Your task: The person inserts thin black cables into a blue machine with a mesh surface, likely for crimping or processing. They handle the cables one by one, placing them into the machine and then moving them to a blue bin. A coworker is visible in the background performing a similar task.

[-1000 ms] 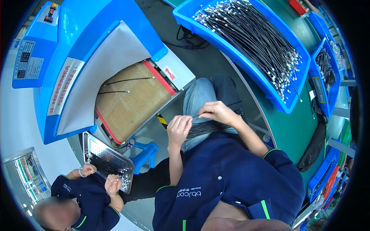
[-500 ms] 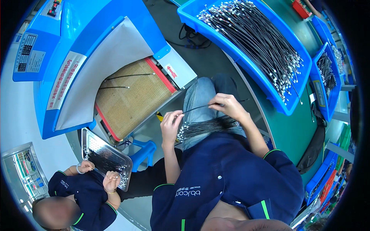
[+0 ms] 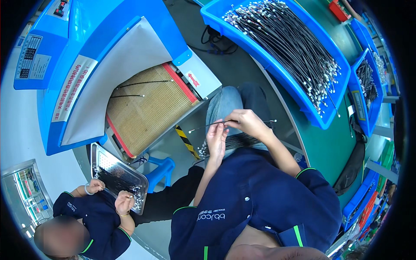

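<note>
while left hand (image 3: 216,139) pinches a black cable (image 3: 200,128), right hand (image 3: 246,122) adjacent, closed on it

blue machine (image 3: 108,28) cut off, cable bundle (image 3: 236,141) partly hidden

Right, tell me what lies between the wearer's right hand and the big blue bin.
From the right hand to the bin, the head view shows a cable's end, a jeans leg, grey floor and the green table.

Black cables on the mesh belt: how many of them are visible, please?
2. The upper cable lies on the mesh belt, reaching farther right; the lower cable lies below it in the picture, shorter in view. More may be hidden under the white cover.
</note>
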`<state>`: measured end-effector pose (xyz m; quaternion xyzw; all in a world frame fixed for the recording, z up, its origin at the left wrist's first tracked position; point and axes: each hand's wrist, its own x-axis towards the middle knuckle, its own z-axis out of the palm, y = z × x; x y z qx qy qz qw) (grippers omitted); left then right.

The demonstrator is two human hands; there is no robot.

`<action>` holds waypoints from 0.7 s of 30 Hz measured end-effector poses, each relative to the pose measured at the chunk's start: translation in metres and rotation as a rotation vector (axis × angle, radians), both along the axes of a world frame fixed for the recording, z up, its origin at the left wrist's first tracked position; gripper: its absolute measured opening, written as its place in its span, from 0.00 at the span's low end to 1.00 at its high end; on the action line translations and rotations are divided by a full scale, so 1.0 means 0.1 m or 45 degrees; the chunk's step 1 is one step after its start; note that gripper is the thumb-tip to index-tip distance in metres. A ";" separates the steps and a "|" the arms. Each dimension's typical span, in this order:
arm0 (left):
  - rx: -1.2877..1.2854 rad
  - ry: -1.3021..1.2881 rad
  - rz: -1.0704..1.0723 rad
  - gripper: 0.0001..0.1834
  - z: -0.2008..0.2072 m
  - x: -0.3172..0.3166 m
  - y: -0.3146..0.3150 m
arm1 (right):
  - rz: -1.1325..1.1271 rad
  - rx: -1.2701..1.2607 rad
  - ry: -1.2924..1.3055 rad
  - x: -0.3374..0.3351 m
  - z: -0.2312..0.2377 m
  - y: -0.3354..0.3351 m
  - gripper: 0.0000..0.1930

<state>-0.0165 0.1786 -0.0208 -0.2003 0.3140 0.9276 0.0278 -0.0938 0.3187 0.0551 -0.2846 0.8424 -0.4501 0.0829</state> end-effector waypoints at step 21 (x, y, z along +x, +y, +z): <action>-0.170 -0.008 0.495 0.08 -0.05 -0.02 -0.49 | -0.106 0.128 -0.008 -0.05 0.09 0.45 0.08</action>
